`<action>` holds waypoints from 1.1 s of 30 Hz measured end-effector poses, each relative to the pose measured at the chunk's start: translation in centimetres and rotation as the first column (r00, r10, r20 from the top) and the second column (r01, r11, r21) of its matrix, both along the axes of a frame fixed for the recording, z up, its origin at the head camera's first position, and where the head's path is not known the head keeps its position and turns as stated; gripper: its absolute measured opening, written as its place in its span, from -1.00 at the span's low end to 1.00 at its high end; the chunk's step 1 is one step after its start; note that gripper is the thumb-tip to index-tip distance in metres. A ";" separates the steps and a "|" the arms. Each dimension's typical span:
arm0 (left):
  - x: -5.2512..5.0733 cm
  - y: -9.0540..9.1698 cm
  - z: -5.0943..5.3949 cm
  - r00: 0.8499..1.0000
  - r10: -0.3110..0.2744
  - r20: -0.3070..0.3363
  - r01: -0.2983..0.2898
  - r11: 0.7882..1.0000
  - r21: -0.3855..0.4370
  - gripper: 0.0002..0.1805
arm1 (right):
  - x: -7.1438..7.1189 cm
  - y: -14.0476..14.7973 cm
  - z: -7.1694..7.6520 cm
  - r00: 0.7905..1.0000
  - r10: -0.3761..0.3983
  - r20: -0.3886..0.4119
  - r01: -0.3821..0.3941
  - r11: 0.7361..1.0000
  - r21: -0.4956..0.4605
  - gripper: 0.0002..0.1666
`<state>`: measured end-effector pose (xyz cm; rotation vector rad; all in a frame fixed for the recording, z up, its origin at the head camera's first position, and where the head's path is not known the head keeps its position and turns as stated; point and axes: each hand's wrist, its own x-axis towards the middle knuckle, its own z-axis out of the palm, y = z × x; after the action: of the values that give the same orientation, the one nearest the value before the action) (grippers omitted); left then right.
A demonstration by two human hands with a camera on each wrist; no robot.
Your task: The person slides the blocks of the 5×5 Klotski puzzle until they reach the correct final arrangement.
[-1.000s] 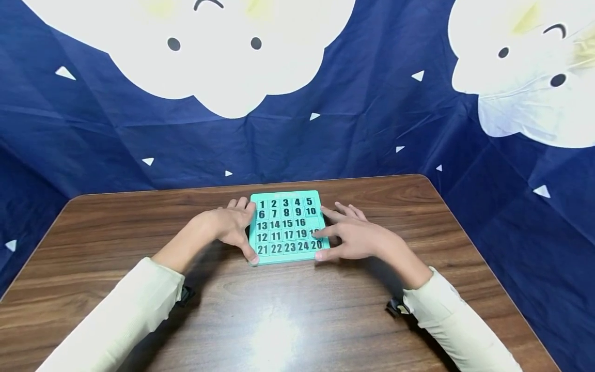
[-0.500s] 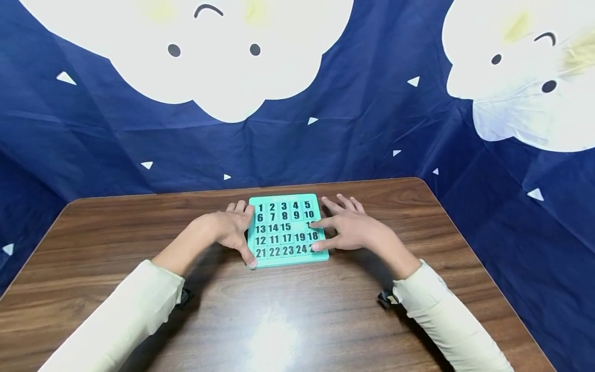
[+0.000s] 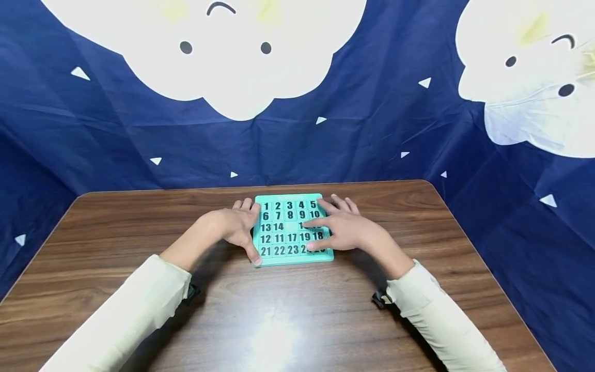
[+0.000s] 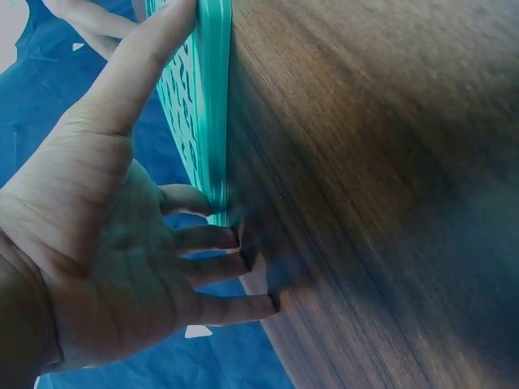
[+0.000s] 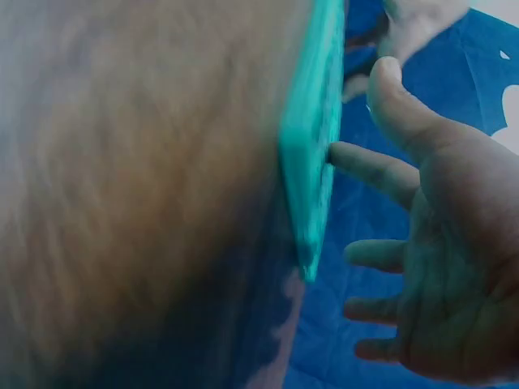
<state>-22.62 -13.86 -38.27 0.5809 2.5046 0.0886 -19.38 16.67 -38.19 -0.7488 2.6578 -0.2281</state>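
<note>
A turquoise board of numbered tiles (image 3: 293,261) lies flat on the table, with a gap third from the left in its middle row. My left hand (image 3: 234,227) rests along its left side, thumb at the near corner and fingers near the far part; in the left wrist view the hand (image 4: 122,219) has nearly straight fingers beside the board (image 4: 213,105). From the right, my right hand (image 3: 350,230) reaches over, index finger touching a middle-row tile just right of the gap, thumb above the bottom row. The right wrist view shows that hand (image 5: 446,243) spread, index fingertip at the board (image 5: 304,162).
The brown wooden table (image 3: 279,305) extends around the board, with a bright light reflection near its front. Behind it and to the right hangs a blue cloth (image 3: 372,129) printed with white clouds and small triangles. Dark bands sit at both wrists.
The gap in the middle row has shifted from the right end to the third place as tiles slid right. My right hand has moved left over the board; my left hand keeps its place.
</note>
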 end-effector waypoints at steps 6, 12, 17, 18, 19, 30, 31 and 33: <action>-0.1 0.1 -0.1 1.000 0.018 0.005 -0.018 1.000 -0.010 0.54 | -0.1 -1.2 -0.1 1.000 0.016 -0.018 -0.017 0.999 -0.036 -0.15; -0.1 0.0 0.1 1.000 0.018 0.015 -0.018 1.000 -0.008 0.54 | -0.3 -3.6 -0.8 0.997 0.080 0.016 -0.079 0.995 -0.057 -0.08; 0.0 0.0 0.2 1.000 0.010 0.013 -0.010 1.000 -0.007 0.55 | -0.4 -3.0 0.0 1.000 0.024 0.017 -0.024 1.000 0.013 -0.20; 0.0 0.0 0.2 1.000 0.011 0.013 -0.011 1.000 -0.006 0.54 | -0.5 -2.9 0.2 1.000 0.013 0.015 -0.013 1.000 0.025 -0.22; 0.0 0.1 0.2 1.000 0.011 0.013 -0.011 1.000 -0.005 0.53 | -0.5 -2.8 0.4 1.000 0.002 0.015 -0.003 1.000 0.031 -0.23; -0.2 0.0 0.5 0.999 0.003 0.040 -0.002 1.000 -0.017 0.51 | -0.8 -6.8 -0.4 0.993 0.113 0.040 -0.112 0.993 -0.038 -0.11; -0.2 0.0 0.4 0.999 0.001 0.039 -0.001 1.000 -0.015 0.51 | -0.8 -6.7 -0.4 0.994 0.100 0.036 -0.099 0.995 -0.019 -0.13; -0.1 0.1 0.4 0.999 -0.001 0.033 0.001 1.000 -0.005 0.50 | -0.8 -6.2 -0.2 0.998 0.065 0.024 -0.065 0.998 0.024 -0.17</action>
<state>-22.75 -13.79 -37.91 0.5741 2.4721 0.0904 -20.15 10.43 -38.37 -0.8187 2.6051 -0.1855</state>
